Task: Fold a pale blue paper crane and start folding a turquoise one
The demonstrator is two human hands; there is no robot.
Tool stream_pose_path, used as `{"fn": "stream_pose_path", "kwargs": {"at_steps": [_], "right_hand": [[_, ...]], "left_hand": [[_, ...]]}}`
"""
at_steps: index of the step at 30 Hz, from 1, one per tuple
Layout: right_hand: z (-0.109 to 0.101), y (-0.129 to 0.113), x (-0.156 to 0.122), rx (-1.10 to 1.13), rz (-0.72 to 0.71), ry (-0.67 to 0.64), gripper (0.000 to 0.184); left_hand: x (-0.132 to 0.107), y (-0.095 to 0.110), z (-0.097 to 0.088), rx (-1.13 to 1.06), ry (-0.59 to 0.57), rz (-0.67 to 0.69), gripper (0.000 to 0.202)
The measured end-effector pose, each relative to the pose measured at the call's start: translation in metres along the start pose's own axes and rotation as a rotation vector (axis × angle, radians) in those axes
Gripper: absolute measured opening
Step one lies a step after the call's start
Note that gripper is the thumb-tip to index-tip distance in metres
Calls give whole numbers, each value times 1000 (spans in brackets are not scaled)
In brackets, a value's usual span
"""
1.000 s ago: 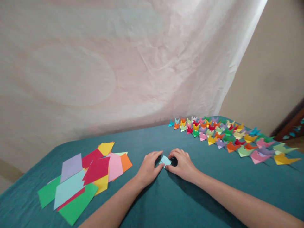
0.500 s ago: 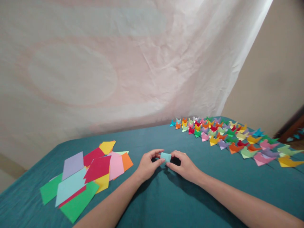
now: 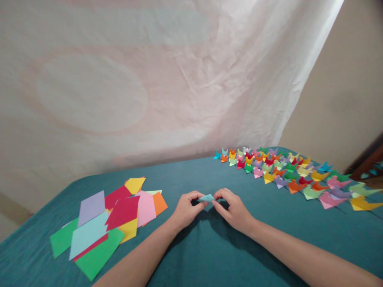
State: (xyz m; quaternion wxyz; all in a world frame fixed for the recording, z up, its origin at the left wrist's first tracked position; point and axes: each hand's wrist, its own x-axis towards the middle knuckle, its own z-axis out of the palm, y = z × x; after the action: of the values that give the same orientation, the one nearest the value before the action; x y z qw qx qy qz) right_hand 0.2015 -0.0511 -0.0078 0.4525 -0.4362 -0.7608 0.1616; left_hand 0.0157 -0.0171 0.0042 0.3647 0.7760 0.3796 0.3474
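Observation:
A small folded piece of light blue paper (image 3: 207, 197) is held just above the green tablecloth, at the middle of the view. It looks like a flat, narrow triangle now. My left hand (image 3: 189, 207) pinches its left end between thumb and fingers. On the right end, the thumb and fingers of my right hand (image 3: 231, 207) close on the paper too. The fingertips hide both of its ends.
Loose sheets of coloured paper (image 3: 124, 213) lie overlapping at the left. Rows of small folded paper birds (image 3: 281, 182) stand along the right side. Behind the green-covered table (image 3: 182, 171) hangs a pale cloth (image 3: 167, 87).
The light blue paper has gone from a small square shape to a narrow triangular one. Both hands have shifted only slightly and keep hold of it.

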Motion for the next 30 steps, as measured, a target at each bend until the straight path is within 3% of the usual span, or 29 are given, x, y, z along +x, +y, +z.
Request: {"fn": "stream_pose_path", "kwargs": {"at_steps": [6,11,30], "right_hand": [[2,5,2,-168,-100,46,9],[2,4,2,-225,-160,49,10],[-1,7,4,-75,-169,62,8]], "left_hand": [[-2,3,1,88,120,175,21],[-3,0,2,175,136,253,14],[0,-2,2,97,145,221,5]]}}
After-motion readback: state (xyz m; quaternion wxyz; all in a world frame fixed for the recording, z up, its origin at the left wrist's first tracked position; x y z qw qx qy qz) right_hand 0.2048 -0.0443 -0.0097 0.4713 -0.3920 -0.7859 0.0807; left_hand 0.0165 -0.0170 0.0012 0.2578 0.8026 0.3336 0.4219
